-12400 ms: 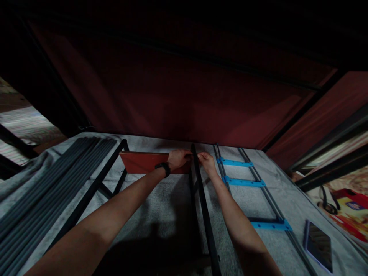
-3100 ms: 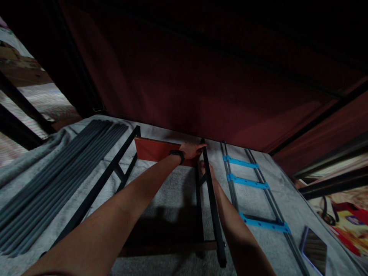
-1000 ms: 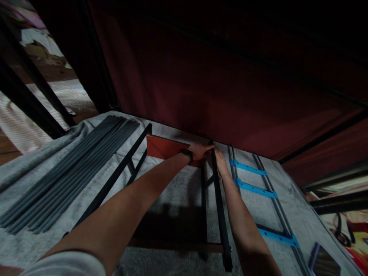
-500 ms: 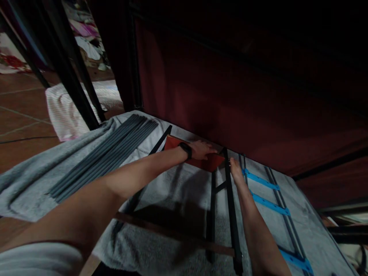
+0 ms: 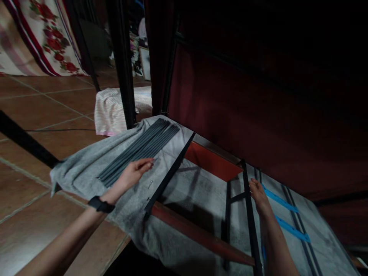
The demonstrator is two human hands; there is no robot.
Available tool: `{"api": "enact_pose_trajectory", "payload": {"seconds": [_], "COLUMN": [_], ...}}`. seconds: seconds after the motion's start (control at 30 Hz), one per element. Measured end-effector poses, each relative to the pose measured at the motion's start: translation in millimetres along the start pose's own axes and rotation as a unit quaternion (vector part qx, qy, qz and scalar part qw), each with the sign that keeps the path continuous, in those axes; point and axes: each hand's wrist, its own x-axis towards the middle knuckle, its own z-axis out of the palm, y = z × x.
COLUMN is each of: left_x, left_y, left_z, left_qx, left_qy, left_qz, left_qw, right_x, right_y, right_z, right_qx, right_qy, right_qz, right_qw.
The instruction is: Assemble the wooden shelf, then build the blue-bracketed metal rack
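Observation:
A frame of black metal side rails with reddish-brown boards lies on a grey blanket. The far board is lit orange-red; the near board is darker. My left hand, wearing a black wristband, hovers left of the frame, fingers stretched forward and loosely parted, with nothing visible in them. A small screw lies on the blanket beside it. At the outer side of the right rail, near the far board's end, my right hand has its fingers curled together; what they pinch is hidden.
Grey tubes lie bundled on the left of the blanket. Right of the frame are dark rods with blue crosspieces. A dark red fabric wall rises behind. Black posts and tiled floor are at left.
My left hand has left the far board and moved left to the blanket beside the frame. My right hand stays by the right rail. The view has turned left.

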Motion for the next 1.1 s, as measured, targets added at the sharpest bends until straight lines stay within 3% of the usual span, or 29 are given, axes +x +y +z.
{"api": "enact_pose_trajectory", "payload": {"seconds": [0.1,0.23,0.37,0.53,0.67,0.8,0.9,1.0,1.1], "left_x": [-60,-119,-143,-145,-121,-64,-9,42,85], "left_y": [-44,-74,-70,-56,-52,-50,-46,-40,-30], "left_z": [-4.7,-5.9,-6.0,-2.9,4.7,20.4,37.1,58.0,83.7], "left_qx": [0.002,0.076,0.142,0.133,0.046,-0.088,-0.131,-0.063,-0.011], "left_qy": [-0.001,-0.004,-0.036,-0.072,-0.060,-0.032,-0.009,-0.015,-0.025], "left_qz": [-0.037,0.024,0.084,0.128,0.097,0.007,-0.038,-0.026,-0.009], "left_qw": [0.999,0.997,0.986,0.980,0.992,0.996,0.991,0.998,1.000], "right_x": [-15,-39,-60,-76,-75,-61,-50,-39,-26], "right_y": [-9,-18,-17,-4,-5,-32,-71,-115,-153], "right_z": [-6,-13,-17,-32,-47,-33,5,59,115], "right_qx": [-0.020,-0.024,-0.044,-0.072,-0.078,-0.090,-0.131,-0.165,-0.213], "right_qy": [-0.013,-0.015,-0.017,-0.006,-0.002,-0.005,-0.037,-0.087,-0.134], "right_qz": [0.020,0.007,0.002,-0.038,-0.073,-0.144,-0.243,-0.336,-0.385], "right_qw": [1.000,1.000,0.999,0.997,0.994,0.985,0.960,0.923,0.888]}}
